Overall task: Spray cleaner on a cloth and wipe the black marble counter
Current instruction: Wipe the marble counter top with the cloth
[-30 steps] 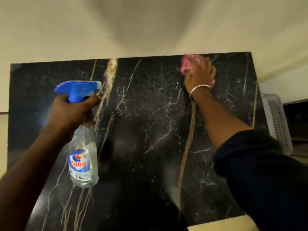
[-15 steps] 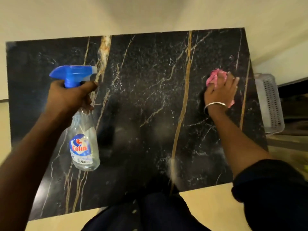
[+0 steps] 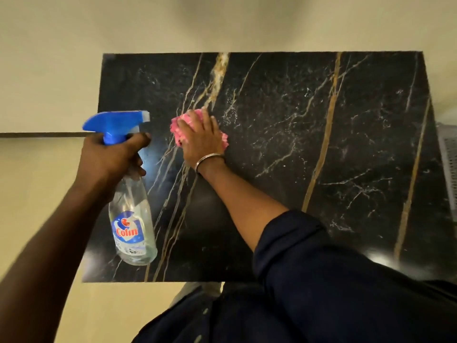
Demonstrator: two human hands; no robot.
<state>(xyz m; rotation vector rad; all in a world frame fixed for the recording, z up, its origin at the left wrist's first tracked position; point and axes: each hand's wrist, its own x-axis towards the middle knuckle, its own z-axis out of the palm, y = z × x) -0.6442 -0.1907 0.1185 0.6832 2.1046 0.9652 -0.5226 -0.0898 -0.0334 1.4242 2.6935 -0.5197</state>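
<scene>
Cloth [image 3: 178,128]: pink, soft, likely light; right hand [image 3: 201,137] pressed flat on it, on counter [image 3: 321,134]. Bottle [image 3: 132,229]: left hand [image 3: 108,162] clenched round neck (probably slippery when wet).

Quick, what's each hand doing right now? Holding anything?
Left hand: closed around the neck of the spray bottle, held up off the counter.
Right hand: fingers spread flat, pressing the pink cloth onto the black marble counter.
</scene>
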